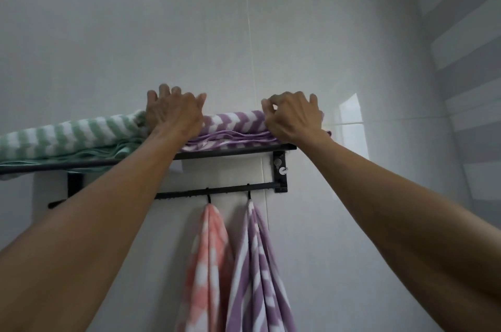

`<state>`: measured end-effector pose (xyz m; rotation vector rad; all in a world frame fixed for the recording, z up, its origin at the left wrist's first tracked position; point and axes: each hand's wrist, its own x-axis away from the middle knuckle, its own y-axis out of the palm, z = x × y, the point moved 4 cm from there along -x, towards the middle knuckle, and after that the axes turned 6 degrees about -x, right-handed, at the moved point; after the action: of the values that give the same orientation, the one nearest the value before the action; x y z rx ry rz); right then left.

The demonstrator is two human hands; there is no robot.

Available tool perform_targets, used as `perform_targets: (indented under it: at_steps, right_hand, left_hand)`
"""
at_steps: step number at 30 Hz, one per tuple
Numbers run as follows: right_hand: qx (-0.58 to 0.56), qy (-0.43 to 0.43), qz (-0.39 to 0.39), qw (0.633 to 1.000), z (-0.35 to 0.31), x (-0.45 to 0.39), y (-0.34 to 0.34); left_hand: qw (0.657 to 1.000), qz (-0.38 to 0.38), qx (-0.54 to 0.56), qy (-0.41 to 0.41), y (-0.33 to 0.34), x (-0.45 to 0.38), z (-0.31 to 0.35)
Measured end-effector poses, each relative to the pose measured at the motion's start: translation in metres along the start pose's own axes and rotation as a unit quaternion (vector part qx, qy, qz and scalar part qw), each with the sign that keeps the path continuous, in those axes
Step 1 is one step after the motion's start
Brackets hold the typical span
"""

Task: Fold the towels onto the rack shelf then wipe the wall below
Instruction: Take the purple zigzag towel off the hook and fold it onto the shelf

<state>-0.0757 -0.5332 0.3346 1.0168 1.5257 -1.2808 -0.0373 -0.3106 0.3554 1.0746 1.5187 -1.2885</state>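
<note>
- Purple towel [235,125]: folded on the rack shelf [233,151], right of the green towel [67,136].
- My left hand [173,112]: fingers curled, pressing its left end.
- My right hand [294,117]: fingers curled, gripping its right end.

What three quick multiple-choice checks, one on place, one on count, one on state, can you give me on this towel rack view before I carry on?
1. Where does the folded green towel lie?
A. On the rack shelf, left of the folded purple towel
B. On a hook
C. On the floor

2. How many towels hang from hooks on the lower bar?
A. One
B. Two
C. Four

3. What is the right hand doing?
A. Hanging idle
B. Wiping the wall
C. Resting on the folded purple towel, fingers curled at its edge

Answers: 1 A, it lies on the shelf beside the purple one; 2 B, a pink towel and a purple hanging towel; 3 C, like the left hand.
</note>
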Motion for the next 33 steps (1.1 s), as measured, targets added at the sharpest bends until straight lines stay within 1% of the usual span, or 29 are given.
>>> perform_targets:
  at_steps: [2, 4, 5, 7, 9, 10, 12, 13, 15, 18, 20, 25, 30, 33]
  right_hand:
    - [0.009, 0.004, -0.032, 0.999, -0.003, 0.003, 0.006]
    - [-0.003, 0.022, -0.049, 0.999, 0.0, 0.007, 0.009]
    - [-0.01, 0.028, -0.055, 0.998, 0.002, 0.008, 0.01]
    - [-0.015, 0.039, -0.066, 0.997, 0.004, 0.009, 0.009]
    - [-0.013, 0.044, -0.072, 0.996, 0.004, 0.009, 0.007]
    - [-0.009, 0.048, -0.073, 0.996, 0.003, 0.009, 0.006]
    - [0.005, 0.055, -0.082, 0.995, 0.001, 0.011, 0.006]
    - [0.013, 0.056, -0.09, 0.994, -0.001, 0.012, 0.006]
    - [0.026, 0.056, -0.11, 0.992, -0.009, 0.017, 0.008]
    - [0.02, 0.052, -0.129, 0.99, -0.021, 0.022, 0.01]
    - [0.007, 0.046, -0.132, 0.99, -0.027, 0.026, 0.01]
    - [-0.006, 0.034, -0.137, 0.99, -0.045, 0.039, 0.0]
    - [-0.043, 0.024, -0.126, 0.991, -0.068, 0.061, -0.012]
    - [-0.064, 0.035, -0.125, 0.99, -0.079, 0.075, -0.026]
  left_hand:
    - [0.999, -0.015, 0.025, 0.018, 0.003, 0.006, 0.003]
    - [0.997, -0.076, 0.031, 0.013, 0.006, 0.012, 0.001]
    - [0.994, -0.103, 0.026, 0.011, 0.01, 0.014, -0.001]
    - [0.994, -0.109, -0.014, 0.003, 0.016, 0.016, -0.009]
    - [0.992, -0.106, -0.056, -0.049, 0.015, 0.017, -0.023]
    - [0.987, -0.13, -0.046, -0.08, 0.016, 0.016, -0.028]
    - [0.976, -0.186, 0.026, -0.114, 0.019, 0.016, -0.033]
    - [0.971, -0.197, 0.074, -0.117, 0.021, 0.016, -0.033]
    - [0.959, -0.21, 0.157, -0.11, 0.028, 0.015, -0.029]
    - [0.947, -0.229, 0.206, -0.089, 0.035, 0.015, -0.025]
    - [0.948, -0.219, 0.213, -0.084, 0.036, 0.017, -0.028]
    - [0.973, -0.124, 0.181, -0.068, 0.016, 0.033, -0.033]
    - [0.969, -0.071, 0.231, -0.051, -0.008, 0.057, -0.03]
    - [0.966, -0.058, 0.247, -0.042, -0.019, 0.075, -0.027]
